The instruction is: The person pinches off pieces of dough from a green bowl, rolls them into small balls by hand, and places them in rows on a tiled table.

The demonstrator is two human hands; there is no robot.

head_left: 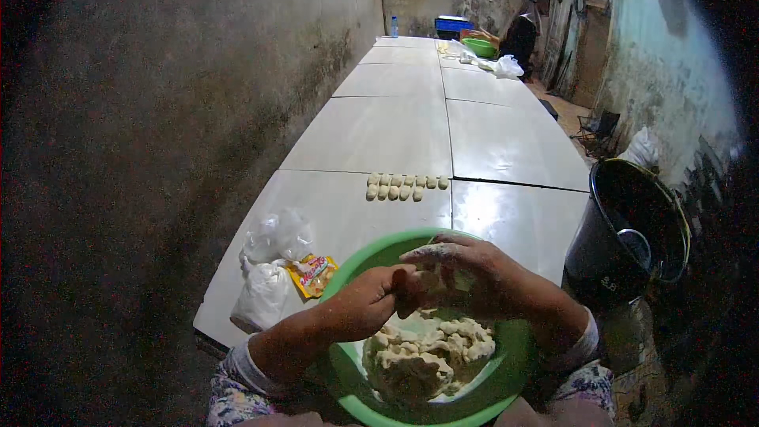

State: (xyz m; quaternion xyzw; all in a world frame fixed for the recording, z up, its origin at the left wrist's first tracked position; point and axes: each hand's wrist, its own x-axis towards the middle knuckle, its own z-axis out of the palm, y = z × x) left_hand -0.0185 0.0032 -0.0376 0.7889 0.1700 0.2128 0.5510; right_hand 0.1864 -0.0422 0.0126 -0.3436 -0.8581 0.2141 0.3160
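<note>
A green basin [345, 390] stands at the near edge of the table, with a lumpy mass of pale dough [419, 368] in it. Above that dough my two hands meet. My left hand [378, 294] is closed, its fingertips on a small piece of dough [428, 282]. From the other side my right hand [482, 273] curls round the same piece, white flour on its fingers; part of its grip is hidden. Beyond the basin, several small shaped dough pieces [394, 192] lie in two rows on the table.
Left of the basin are a clear plastic bag of white powder [263, 295] and a yellow packet [314, 275] on the long white table [387, 122]. A black bucket [605, 241] stands at the right. At the far end, a person [519, 38] is beside another green basin [479, 48].
</note>
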